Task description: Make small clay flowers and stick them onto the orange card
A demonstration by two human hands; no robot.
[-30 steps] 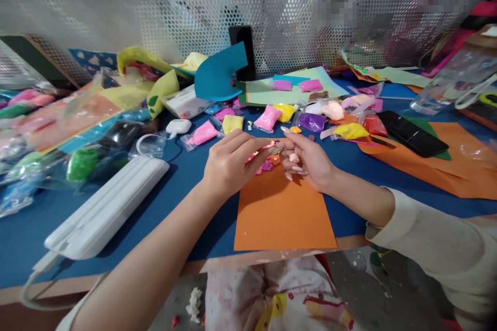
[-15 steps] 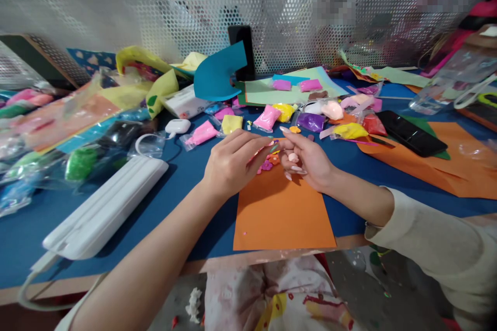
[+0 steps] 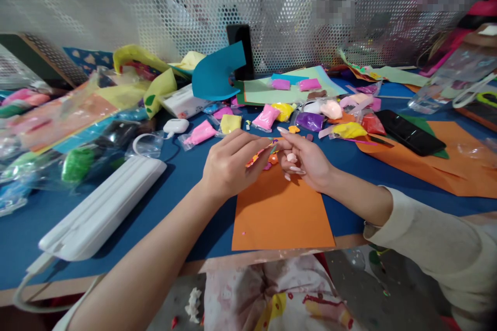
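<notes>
Over the orange sheet (image 3: 283, 217), little is shifting, so handwork is continuing: the right hand (image 3: 308, 159) is clasping a pale lump (image 3: 291, 157), the left hand (image 3: 232, 163) is hiding its grip

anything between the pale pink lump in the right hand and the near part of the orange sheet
Nothing visible, apart from the curled fingers of the right hand, which hold the pale pink lump. The flower shapes lie farther back, partly hidden by the left hand; the near part of the orange sheet shows only a pink speck.
</notes>
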